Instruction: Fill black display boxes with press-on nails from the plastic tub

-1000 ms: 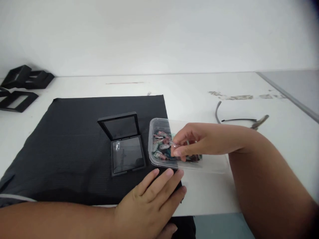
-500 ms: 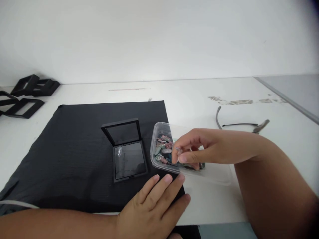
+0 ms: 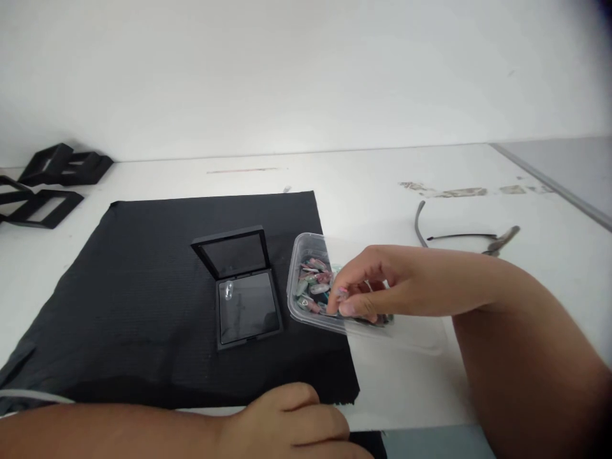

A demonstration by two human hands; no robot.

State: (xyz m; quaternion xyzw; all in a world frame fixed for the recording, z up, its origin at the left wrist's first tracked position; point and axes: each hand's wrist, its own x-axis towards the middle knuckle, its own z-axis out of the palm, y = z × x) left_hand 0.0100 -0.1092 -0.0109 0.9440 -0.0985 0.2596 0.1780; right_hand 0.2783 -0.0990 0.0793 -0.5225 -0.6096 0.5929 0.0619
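Observation:
My right hand (image 3: 377,287) is over a clear plastic tub (image 3: 299,306) of press-on nails (image 3: 313,287) in pink, green and dark colours. Thumb and fingers pinch one small shiny press-on nail (image 3: 342,293) with a pinkish glint. Left of the tub, a black hinged case (image 3: 277,328) stands open, its lid tilted back. One clear nail (image 3: 229,291) lies on the case's dark inner panel, near its upper left corner. At the bottom of the view, my left hand (image 3: 296,424) is curled closed near the table's front edge, apart from the case; its fingertips are hidden.
A black sheet (image 3: 143,306) lies beneath the case and part of the tub. Several black frames (image 3: 52,207) sit at the far left. Glasses (image 3: 459,238) rest on the white table (image 3: 382,398) behind my right wrist. A white wall (image 3: 287,76) rises behind.
My left hand has drawn back toward the front edge, its outstretched fingers now curled. The right hand has shifted only slightly over the tub, and the nail between its fingers has turned.

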